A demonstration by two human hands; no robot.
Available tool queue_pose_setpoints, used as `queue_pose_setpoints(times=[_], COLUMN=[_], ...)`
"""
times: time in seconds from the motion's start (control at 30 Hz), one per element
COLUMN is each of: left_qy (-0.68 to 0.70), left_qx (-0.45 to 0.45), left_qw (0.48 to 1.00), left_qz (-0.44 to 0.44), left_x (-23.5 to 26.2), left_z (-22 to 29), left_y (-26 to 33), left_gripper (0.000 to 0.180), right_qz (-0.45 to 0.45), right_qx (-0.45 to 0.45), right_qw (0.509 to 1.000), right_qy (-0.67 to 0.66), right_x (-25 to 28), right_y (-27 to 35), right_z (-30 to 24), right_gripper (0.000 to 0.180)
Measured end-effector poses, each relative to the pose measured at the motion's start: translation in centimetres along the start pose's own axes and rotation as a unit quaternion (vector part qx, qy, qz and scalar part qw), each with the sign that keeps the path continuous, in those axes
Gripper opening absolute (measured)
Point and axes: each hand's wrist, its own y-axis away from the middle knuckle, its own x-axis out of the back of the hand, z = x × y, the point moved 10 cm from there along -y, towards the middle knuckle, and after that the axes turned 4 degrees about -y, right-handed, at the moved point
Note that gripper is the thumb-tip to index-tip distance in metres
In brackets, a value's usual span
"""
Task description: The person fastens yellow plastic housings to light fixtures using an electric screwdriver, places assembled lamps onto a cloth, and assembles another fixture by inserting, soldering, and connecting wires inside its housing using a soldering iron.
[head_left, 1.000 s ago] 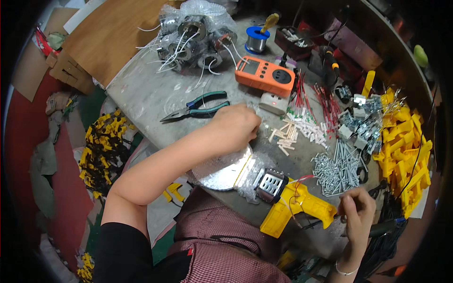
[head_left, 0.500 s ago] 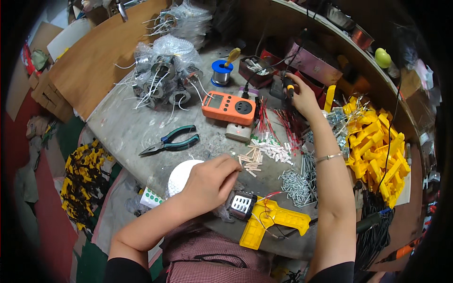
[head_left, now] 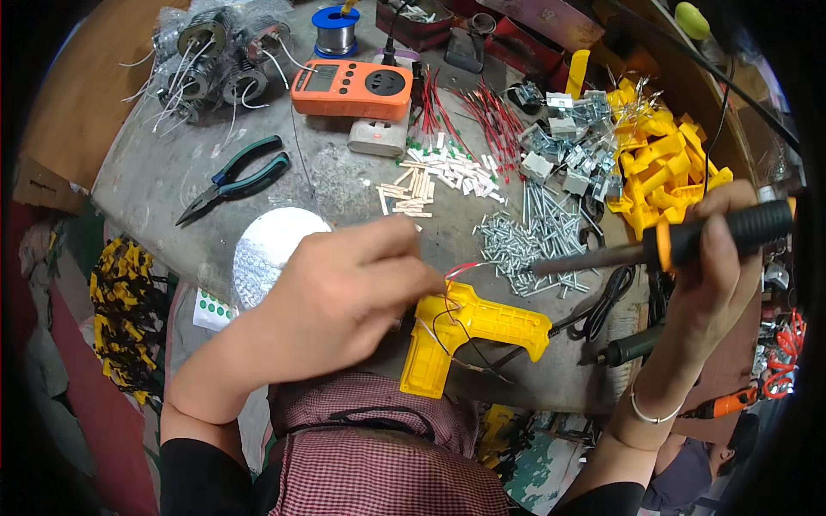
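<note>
In my right hand [head_left: 718, 258] is a soldering iron [head_left: 688, 241] with a black grip, an orange ring and a dark shaft, pointing left over the loose screws. My left hand [head_left: 353, 292] is closed, fingertips together beside the red and white wires of a yellow pistol-shaped plastic housing half [head_left: 508, 322]. What the fingers pinch, if anything, is hidden. The housing lies at the table's near edge, with thin dark and pale wires trailing over it. Behind my left hand is a white round disc [head_left: 274, 245], partly covered.
Pliers [head_left: 237, 176], an orange meter [head_left: 351, 89] and a solder spool [head_left: 335, 34] are farther back. Small pale tubes [head_left: 409, 193], white pieces [head_left: 460, 174], screws [head_left: 525, 245], metal-and-white switches [head_left: 572, 142] and yellow housings [head_left: 662, 163] lie around. Wired metal coils [head_left: 206, 64] stand back left.
My right hand has come from the back of the table toward the near right with the soldering iron. My left hand has moved to the housing's wires. The view has shifted.
</note>
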Motion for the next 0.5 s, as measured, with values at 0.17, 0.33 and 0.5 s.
queue_pose_setpoints(times=[0.17,0.33,0.5], left_qy=[-0.068,-0.077,-0.082], left_qx=[0.022,-0.001,0.009], left_qw=[0.997,0.997,0.996], left_qz=[-0.003,0.027,0.024], left_x=[-2.1,-3.2,-3.5], left_z=[-0.3,-0.8,-1.4], left_y=[-1.3,-2.6,-2.7], left_gripper=[0.028,0.029,0.029], right_qz=[-0.026,-0.038,-0.035], right_qx=[-0.112,-0.121,-0.122], right_qw=[0.990,0.984,0.984], right_qy=[-0.078,-0.123,-0.122], right_x=[-0.7,-1.8,-2.3], right_y=[2.2,2.5,2.4], right_z=[3.7,5.5,6.2], right_gripper=[0.023,0.019,0.022])
